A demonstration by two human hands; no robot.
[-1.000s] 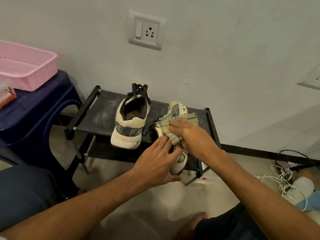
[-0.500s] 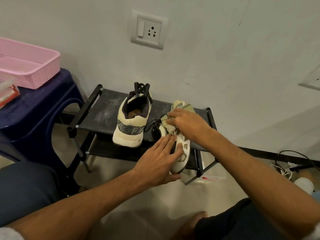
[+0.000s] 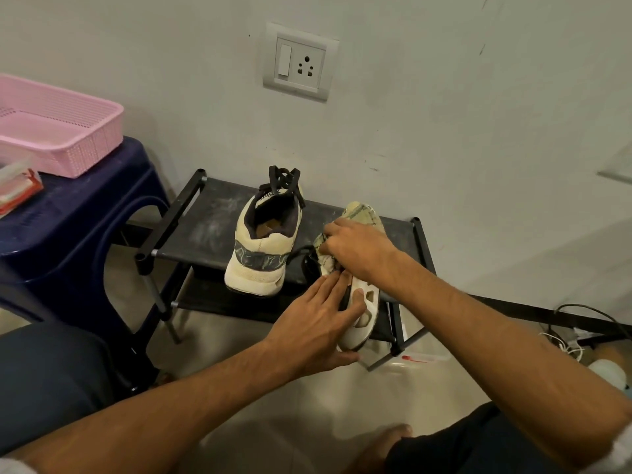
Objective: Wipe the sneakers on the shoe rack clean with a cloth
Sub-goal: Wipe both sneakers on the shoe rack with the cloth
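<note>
Two cream sneakers sit on the top shelf of a low black shoe rack (image 3: 201, 230). The left sneaker (image 3: 261, 248) stands upright with its heel toward me. The right sneaker (image 3: 362, 313) lies tipped on its side, sole facing right, heel hanging past the rack's front edge. My left hand (image 3: 318, 330) grips that heel end, fingers over the upper and thumb under the sole. My right hand (image 3: 359, 249) holds a bunched pale green cloth (image 3: 323, 254) pressed against the sneaker's middle. The cloth and the shoe's toe are partly hidden by my hand.
A dark blue plastic stool (image 3: 68, 217) stands left of the rack, carrying a pink basket (image 3: 58, 128) and a red-and-white packet (image 3: 17, 191). A wall socket (image 3: 299, 63) is above. White cables (image 3: 564, 343) lie on the floor at right. My knees fill the lower corners.
My right hand with the cloth has slid from the sneaker's middle toward its toe end, then a little back. My left hand keeps holding the heel.
</note>
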